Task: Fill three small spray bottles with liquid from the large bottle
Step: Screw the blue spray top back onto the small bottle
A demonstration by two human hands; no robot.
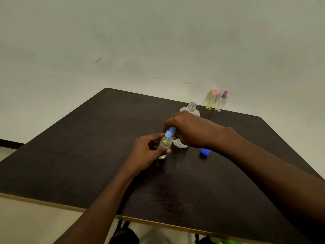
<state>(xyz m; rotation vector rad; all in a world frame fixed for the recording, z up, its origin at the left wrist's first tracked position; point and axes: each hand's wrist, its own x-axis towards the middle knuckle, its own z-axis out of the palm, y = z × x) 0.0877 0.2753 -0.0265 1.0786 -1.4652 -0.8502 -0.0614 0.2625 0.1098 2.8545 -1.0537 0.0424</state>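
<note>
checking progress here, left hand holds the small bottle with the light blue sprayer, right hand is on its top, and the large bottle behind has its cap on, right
Not quite: in the head view the large bottle is uncapped, its threaded neck bare. The rest stands: left hand holds the small bottle, right hand on its light blue sprayer.

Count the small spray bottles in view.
3: the blue-topped bottle held in both hands, the pink-topped bottle and the purple-topped bottle at the table's far edge. None seems hidden.
</note>
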